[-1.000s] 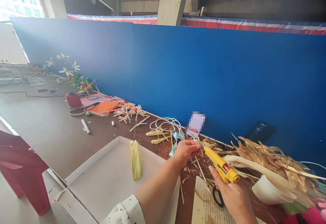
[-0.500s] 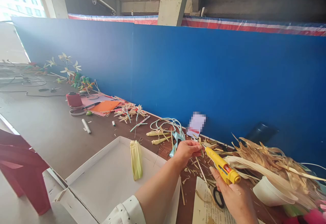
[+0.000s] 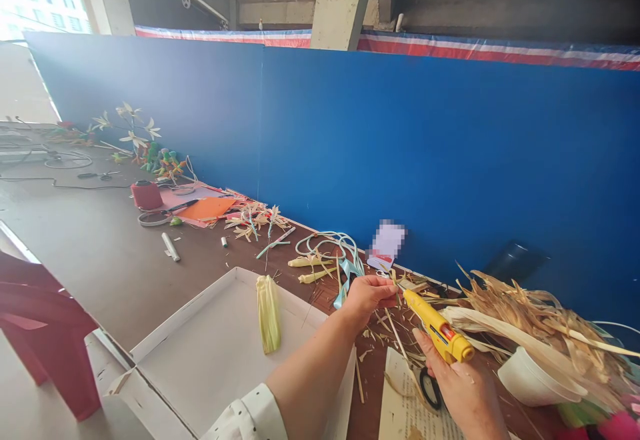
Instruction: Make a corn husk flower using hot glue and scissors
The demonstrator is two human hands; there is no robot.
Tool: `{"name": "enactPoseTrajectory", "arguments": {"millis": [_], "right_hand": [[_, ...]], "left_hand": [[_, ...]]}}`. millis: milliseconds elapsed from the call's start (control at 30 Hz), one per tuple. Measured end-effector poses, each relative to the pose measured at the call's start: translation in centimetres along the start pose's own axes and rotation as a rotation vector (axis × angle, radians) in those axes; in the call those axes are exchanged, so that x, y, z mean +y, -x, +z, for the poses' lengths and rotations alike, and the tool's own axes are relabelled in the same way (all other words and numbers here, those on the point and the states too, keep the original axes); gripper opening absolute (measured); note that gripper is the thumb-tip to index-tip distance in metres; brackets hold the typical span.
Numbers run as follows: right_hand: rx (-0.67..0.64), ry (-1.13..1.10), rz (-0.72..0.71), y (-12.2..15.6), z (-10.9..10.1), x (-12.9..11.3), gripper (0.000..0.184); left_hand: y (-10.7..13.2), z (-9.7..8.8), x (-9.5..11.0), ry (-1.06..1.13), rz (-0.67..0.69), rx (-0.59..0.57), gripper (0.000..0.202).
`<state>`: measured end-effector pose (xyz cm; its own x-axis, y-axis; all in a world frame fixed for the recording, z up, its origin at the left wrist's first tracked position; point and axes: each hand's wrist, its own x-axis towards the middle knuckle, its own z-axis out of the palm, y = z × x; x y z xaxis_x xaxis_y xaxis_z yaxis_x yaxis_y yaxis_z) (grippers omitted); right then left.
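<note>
Left hand (image 3: 367,299) pinches thin straw-coloured strip (image 3: 393,276) | right hand (image 3: 459,379) curls around yellow plastic glue gun (image 3: 431,320) | gun's long axis slants up-left, front end just beside left fingers

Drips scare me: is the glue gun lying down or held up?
Held up: the right hand grips the glue gun, aimed toward the left hand.

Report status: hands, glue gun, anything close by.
Left hand pinching thin tan piece. Right hand holding yellow glue gun, nozzle close to left hand. Black-handled scissors beside right hand.

Glue gun (image 3: 430,320) between tray (image 3: 205,350) and cup (image 3: 533,379)
</note>
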<state>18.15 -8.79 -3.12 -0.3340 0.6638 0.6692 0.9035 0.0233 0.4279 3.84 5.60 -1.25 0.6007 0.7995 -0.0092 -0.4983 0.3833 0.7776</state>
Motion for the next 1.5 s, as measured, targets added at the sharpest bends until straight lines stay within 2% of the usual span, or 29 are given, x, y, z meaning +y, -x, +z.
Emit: {"name": "enactPoseTrajectory", "arguments": {"millis": [300, 533, 767, 1033, 1133, 1333, 1500], "right_hand": [[-0.09, -0.17, 0.175, -0.4, -0.4, -0.1, 0.044], [0.038, -0.121, 0.046, -1.3, -1.2, -0.4, 0.048], [-0.009, -0.141, 0.08, -1.1, -1.1, -0.3, 0.045], [0.006, -0.136, 0.115, -0.7, -0.7, -0.3, 0.043], [0.039, -0.135, 0.068, -0.8, -0.8, -0.3, 0.041], [0.034, -0.062, -0.008, -1.4, -1.5, -0.4, 0.048], [0.053, -0.042, 0.003, -1.9, -1.9, -0.6, 0.046]], "left_hand": [[0.2, 0.1, 0.2, -0.003, 0.001, -0.011, 0.046], [0.1, 0.0, 0.0, -0.014, 0.006, -0.018, 0.045], [0.1, 0.0, 0.0, -0.028, -0.002, -0.016, 0.044], [0.1, 0.0, 0.0, -0.029, 0.0, -0.031, 0.042], [0.1, 0.0, 0.1, -0.028, -0.002, -0.021, 0.042], [0.1, 0.1, 0.2, -0.009, -0.004, -0.025, 0.043], [0.2, 0.1, 0.3, -0.013, -0.001, -0.028, 0.043]]}}
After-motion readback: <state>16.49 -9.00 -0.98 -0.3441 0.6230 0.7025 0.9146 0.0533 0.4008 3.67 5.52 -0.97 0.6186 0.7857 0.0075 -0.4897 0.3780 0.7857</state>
